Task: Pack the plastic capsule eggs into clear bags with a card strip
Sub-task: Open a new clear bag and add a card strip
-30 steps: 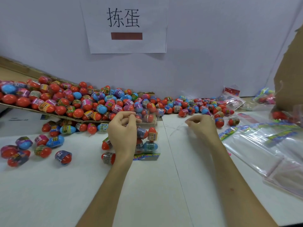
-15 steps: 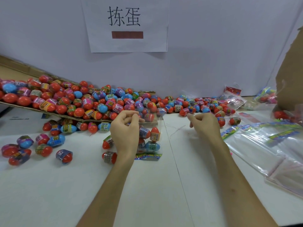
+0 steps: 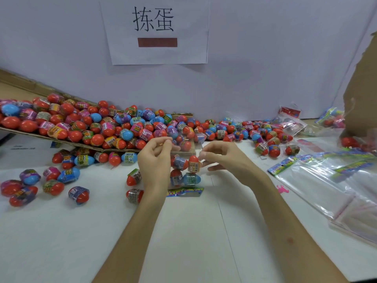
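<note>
Both gripping clear bag (image 3: 188,150) top — left hand (image 3: 155,160), right hand (image 3: 224,160) fingers pinching film | closing filled bag | next: sealing flap squarely

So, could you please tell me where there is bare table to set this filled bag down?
Bare table lies near you, below the card strip, and front left below the loose eggs. Smaller gap: between the filled bag and the empty bags. Crowded: the egg pile along the wall and the right side.
</note>
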`<state>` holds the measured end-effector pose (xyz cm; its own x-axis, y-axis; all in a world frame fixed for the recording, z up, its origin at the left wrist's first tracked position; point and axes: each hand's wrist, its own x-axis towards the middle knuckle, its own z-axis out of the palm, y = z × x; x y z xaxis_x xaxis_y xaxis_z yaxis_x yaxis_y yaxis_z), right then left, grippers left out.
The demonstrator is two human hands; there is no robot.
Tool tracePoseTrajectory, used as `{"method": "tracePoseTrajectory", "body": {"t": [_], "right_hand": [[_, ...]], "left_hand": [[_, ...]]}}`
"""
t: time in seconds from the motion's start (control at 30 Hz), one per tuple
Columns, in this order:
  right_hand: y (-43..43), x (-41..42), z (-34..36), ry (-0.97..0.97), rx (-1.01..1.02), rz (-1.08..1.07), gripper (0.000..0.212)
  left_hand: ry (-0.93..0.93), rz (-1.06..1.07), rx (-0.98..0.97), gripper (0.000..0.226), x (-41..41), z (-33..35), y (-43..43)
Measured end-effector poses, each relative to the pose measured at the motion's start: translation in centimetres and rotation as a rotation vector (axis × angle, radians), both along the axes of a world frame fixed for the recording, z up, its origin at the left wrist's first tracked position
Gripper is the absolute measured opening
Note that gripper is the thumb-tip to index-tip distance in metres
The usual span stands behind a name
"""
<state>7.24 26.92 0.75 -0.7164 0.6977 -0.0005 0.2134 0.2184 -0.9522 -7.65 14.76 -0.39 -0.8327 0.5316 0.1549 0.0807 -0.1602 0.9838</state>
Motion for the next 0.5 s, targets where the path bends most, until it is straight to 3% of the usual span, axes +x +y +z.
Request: {"method": "tracePoseTrajectory", "body": {"t": [0.07,0.17,0.37,0.5], "right_hand": [[-0.13,-0.30,-0.19,0.032,-0.020,-0.031,0.007],[-0.05,-0.27,-0.22,0.076,-0.074,-0.080,0.006],[0.31,-0.04,0.11,0.146,-0.129,-0.190,0.012],[0.45,-0.03,0.15,0.157,-0.145,-0.221,0.009]], "left_hand": [[-0.032,-0.023,-0.002,0.006,0.05,0.06,0.06],[-0.087,-0.094,0.006,0.017,0.19,0.22,0.18],[-0.365,-0.264,-0.027,0.015,-0.33,0.17,0.42],[-0.323,-0.275,-0.105,0.011,-0.24,-0.29,0.33]]}}
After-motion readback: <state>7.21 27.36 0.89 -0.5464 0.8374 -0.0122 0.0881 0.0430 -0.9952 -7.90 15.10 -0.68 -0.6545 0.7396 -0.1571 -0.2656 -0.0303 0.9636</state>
